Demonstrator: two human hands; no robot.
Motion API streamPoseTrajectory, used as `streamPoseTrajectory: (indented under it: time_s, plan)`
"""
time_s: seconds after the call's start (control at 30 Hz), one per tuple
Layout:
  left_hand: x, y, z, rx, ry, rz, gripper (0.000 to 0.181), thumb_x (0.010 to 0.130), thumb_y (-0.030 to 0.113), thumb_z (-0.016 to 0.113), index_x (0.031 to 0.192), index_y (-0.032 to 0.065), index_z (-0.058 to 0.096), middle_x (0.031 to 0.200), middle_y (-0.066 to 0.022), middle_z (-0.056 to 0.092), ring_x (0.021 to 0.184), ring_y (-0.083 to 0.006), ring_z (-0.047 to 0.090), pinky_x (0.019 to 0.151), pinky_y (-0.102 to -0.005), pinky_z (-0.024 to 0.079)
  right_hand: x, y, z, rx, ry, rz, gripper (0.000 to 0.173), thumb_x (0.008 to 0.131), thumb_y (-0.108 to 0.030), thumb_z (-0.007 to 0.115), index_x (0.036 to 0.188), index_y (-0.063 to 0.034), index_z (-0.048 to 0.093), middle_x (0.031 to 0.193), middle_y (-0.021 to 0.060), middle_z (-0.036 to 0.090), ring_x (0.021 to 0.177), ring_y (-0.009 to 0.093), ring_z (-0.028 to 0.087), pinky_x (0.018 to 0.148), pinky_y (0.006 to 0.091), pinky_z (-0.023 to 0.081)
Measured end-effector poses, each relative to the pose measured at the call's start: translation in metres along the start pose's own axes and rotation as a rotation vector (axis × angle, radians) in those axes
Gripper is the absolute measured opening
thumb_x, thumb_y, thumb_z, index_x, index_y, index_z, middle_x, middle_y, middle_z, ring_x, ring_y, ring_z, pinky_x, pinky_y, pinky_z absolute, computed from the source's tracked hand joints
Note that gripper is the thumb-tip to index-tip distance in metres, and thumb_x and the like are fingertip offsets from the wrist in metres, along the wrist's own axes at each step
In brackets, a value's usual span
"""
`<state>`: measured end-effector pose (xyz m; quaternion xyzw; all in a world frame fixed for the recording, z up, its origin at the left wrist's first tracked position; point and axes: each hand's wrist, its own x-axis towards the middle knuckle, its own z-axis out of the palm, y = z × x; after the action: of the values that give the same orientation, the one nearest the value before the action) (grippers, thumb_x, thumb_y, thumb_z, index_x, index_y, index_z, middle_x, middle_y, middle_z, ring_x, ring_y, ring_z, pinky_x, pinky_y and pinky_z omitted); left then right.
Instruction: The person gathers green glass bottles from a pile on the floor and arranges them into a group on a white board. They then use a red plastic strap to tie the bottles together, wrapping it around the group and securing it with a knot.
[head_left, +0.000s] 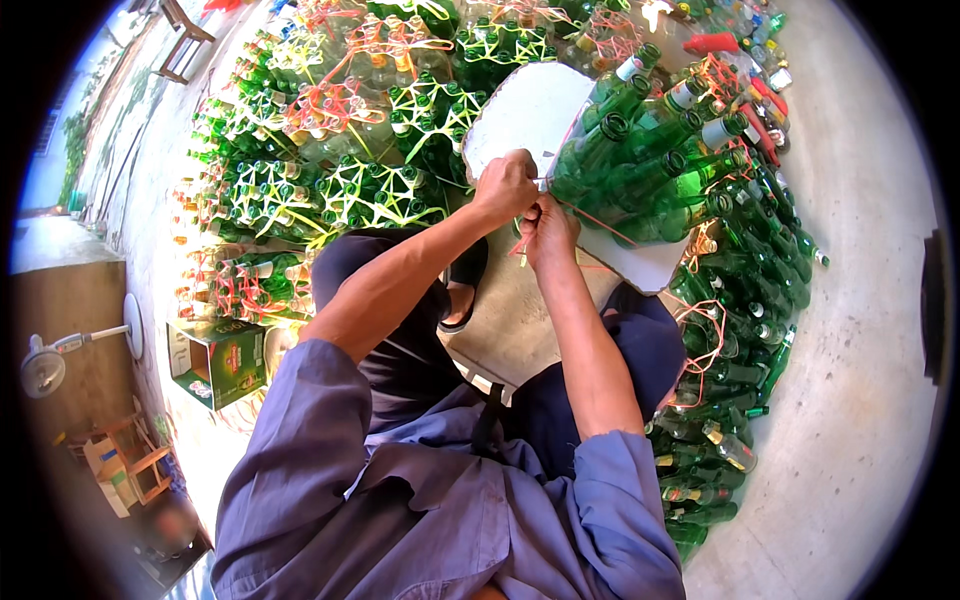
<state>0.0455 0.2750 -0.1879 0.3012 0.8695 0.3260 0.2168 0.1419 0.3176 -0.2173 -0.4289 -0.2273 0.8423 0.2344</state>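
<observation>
A cluster of green glass bottles (645, 161) leans to the right on a white board (517, 112) with ragged edges. Pink plastic twine (596, 219) runs across the lower part of the cluster to my hands. My left hand (508, 184) is closed on the twine at the near left side of the bottles. Just below it, almost touching, my right hand (553, 229) pinches the twine too, and loose ends hang beside its fingers. The exact crossing of the strands is hidden by my fingers.
Bundles of upright bottles tied with yellow-green strapping (367, 191) stand ahead and left. Loose green bottles (750, 300) lie piled on the right, with a loop of pink twine (709, 337) nearby. A green cardboard box (217, 364) and a white fan (45, 367) are at left.
</observation>
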Motion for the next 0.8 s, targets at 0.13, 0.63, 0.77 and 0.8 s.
streamPoseTrajectory:
  time_s: [0.13,0.63,0.77,0.8]
  plan:
    - [0.006,-0.012,0.005,-0.017,0.016,0.021,0.017,0.077,0.016,0.069,0.085,0.0008,0.064,0.077,-0.0169,0.069,0.078,-0.0310,0.068,0.069,-0.0379,0.052,0.000,-0.001,-0.003,0.003,-0.045,0.039,0.004,0.085,-0.004,0.060,0.082,-0.0059,0.059,0.071,-0.0011,0.055,0.053,0.006,0.044,0.043,0.0198,0.031]
    - [0.001,-0.009,0.000,-0.059,-0.087,-0.156,0.025,0.075,0.027,0.073,0.088,0.0072,0.066,0.083,-0.0146,0.070,0.084,-0.0321,0.068,0.072,-0.0424,0.050,0.004,0.005,-0.009,0.054,-0.121,0.049,0.005,0.087,-0.007,0.060,0.090,-0.0107,0.062,0.070,-0.0062,0.052,0.053,0.002,0.040,0.043,0.0165,0.028]
    - [0.000,-0.008,-0.001,-0.044,-0.091,-0.167,0.022,0.073,0.025,0.073,0.087,0.0083,0.070,0.082,-0.0151,0.070,0.083,-0.0329,0.068,0.072,-0.0422,0.051,0.004,0.004,-0.010,0.059,-0.127,0.044,0.006,0.087,-0.007,0.060,0.092,-0.0095,0.063,0.071,-0.0055,0.052,0.053,0.002,0.041,0.042,0.0172,0.028]
    - [-0.001,-0.006,-0.002,-0.043,-0.082,-0.159,0.022,0.073,0.025,0.072,0.087,0.0080,0.070,0.082,-0.0154,0.070,0.083,-0.0333,0.068,0.072,-0.0422,0.052,0.004,0.004,-0.010,0.063,-0.129,0.040,0.006,0.088,-0.007,0.060,0.093,-0.0083,0.063,0.072,-0.0046,0.052,0.052,0.003,0.042,0.041,0.0177,0.028]
